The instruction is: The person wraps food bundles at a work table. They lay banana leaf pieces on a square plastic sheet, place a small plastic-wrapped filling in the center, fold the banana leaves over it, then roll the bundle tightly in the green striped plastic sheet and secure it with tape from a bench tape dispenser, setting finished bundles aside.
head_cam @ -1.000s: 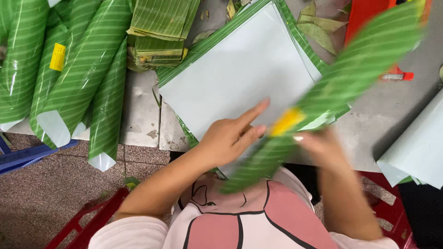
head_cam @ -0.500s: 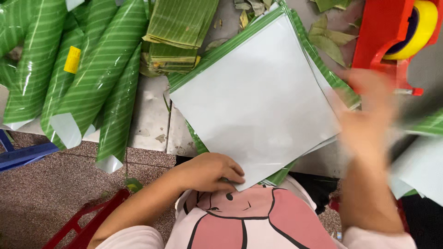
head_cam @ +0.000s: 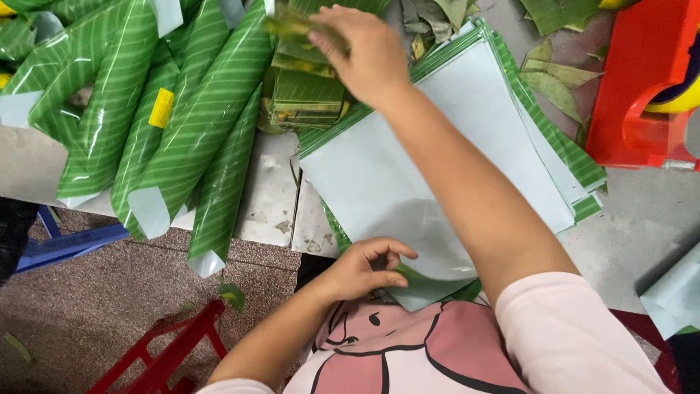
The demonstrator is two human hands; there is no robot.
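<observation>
Nearest, the left hand (head_cam: 361, 270) pinches the near corner of the stack of white sheets with green striped edges (head_cam: 408, 175), lifting the top sheet's tip off the surface (head_cam: 270, 197). Farther off, the right hand (head_cam: 364, 51) reaches across that stack, its grip closed on a folded green leaf (head_cam: 295, 25) above the leaf pile (head_cam: 302, 95). Rolled green wrappers (head_cam: 197, 124) lie left.
</observation>
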